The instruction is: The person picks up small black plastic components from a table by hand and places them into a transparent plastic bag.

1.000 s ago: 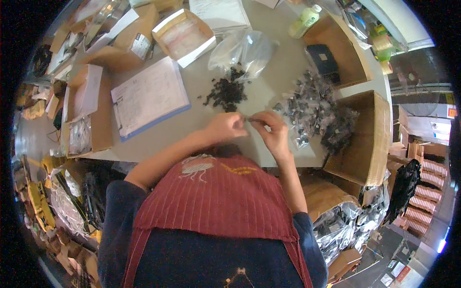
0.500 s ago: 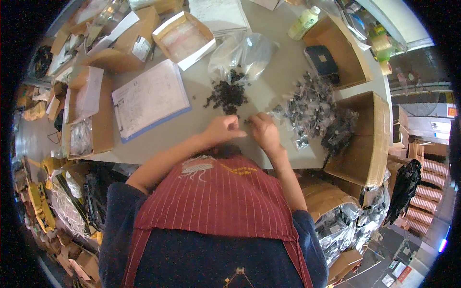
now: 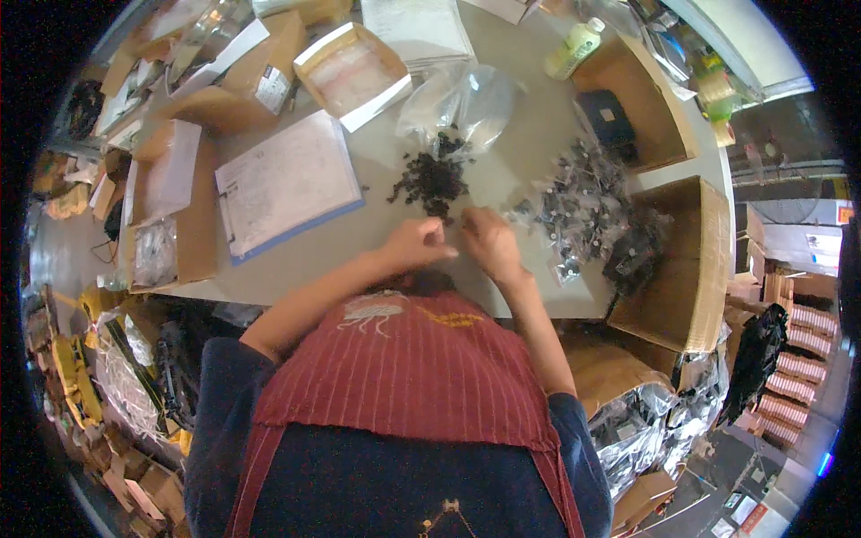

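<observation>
My left hand (image 3: 418,244) is closed at the table's near edge, thumb and fingers curled together. Whatever it may hold is too small to make out. Just to its right, my right hand (image 3: 490,240) is closed too, fingers bent down and pressed together, and its grip is hidden. A pile of small black parts (image 3: 432,182) lies right beyond both hands. Behind that pile rests a clear plastic bag (image 3: 487,108), with some black pieces at its mouth. Many small clear packets with dark parts (image 3: 583,202) are heaped to the right of my right hand.
A clipboard with papers (image 3: 291,184) lies at the left. Open cardboard boxes (image 3: 193,242) stand along the left side, and a white-edged carton (image 3: 354,76) at the back. At the right are a large open box (image 3: 686,260), another box (image 3: 650,99) and a green bottle (image 3: 574,49).
My right hand has shifted slightly toward my left hand, still close to the black parts. The left hand keeps its curled pose. The whole view has moved a little.
</observation>
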Demonstrator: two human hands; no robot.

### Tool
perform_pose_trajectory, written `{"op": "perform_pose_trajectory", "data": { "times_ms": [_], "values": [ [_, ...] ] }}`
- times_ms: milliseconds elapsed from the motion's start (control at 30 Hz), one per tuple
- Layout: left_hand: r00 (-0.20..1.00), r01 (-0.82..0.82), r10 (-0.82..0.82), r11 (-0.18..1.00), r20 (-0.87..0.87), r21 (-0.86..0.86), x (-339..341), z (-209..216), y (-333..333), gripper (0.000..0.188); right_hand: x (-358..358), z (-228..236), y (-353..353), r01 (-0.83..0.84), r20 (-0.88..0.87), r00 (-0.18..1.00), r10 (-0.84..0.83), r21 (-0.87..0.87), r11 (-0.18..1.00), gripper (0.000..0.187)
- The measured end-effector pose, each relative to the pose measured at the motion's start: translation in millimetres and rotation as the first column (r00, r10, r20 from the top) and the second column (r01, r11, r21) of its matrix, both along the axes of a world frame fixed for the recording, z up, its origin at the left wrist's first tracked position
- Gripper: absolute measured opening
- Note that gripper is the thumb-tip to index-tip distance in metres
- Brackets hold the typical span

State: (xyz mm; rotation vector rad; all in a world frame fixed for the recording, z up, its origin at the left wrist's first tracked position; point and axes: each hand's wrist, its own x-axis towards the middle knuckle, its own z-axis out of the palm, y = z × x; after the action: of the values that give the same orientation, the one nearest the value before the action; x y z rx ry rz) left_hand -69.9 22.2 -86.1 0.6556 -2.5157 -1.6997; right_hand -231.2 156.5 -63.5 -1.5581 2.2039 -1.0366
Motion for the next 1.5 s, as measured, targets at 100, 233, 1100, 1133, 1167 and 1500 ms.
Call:
{"op": "perform_pose_trajectory", "data": {
  "times_ms": [100, 233, 1100, 1133, 1167, 1500],
  "values": [
    [0.991, -0.136, 0.135, 0.989, 0.026, 0.055, 11, 4, -3, 0.042, 2, -13, -7, -0.038, -0.092, 0.995, 0.035, -0.027, 0.999, 0.014],
    [0.981, -0.192, 0.192, 0.981, -0.02, 0.031, 18, 2, -6, 0.042, 6, -13, -13, -0.087, -0.145, 0.986, 0.077, -0.062, 0.994, 0.012],
    [0.965, -0.252, 0.263, 0.929, -0.002, 0.272, 24, 23, -2, 0.035, 21, -22, -19, 0.053, 0.049, 0.997, -0.06, 0.127, 0.99, 0.023],
    [0.965, -0.25, 0.261, 0.929, -0.002, 0.273, 25, 24, -2, 0.035, 20, -20, -17, 0.047, 0.005, 0.999, -0.048, 0.126, 0.991, 0.022],
    [0.969, -0.243, 0.249, 0.943, 0.002, 0.228, 25, 24, -4, 0.036, 20, -13, -16, 0.048, 0.004, 0.999, -0.049, 0.127, 0.991, 0.022],
    [0.924, -0.233, 0.181, 0.965, -0.336, -0.122, 21, -7, -4, 0.029, 39, 57, -17, -0.078, 0.535, 0.84, 0.088, -0.042, 0.996, 0.024]
  ]
}}
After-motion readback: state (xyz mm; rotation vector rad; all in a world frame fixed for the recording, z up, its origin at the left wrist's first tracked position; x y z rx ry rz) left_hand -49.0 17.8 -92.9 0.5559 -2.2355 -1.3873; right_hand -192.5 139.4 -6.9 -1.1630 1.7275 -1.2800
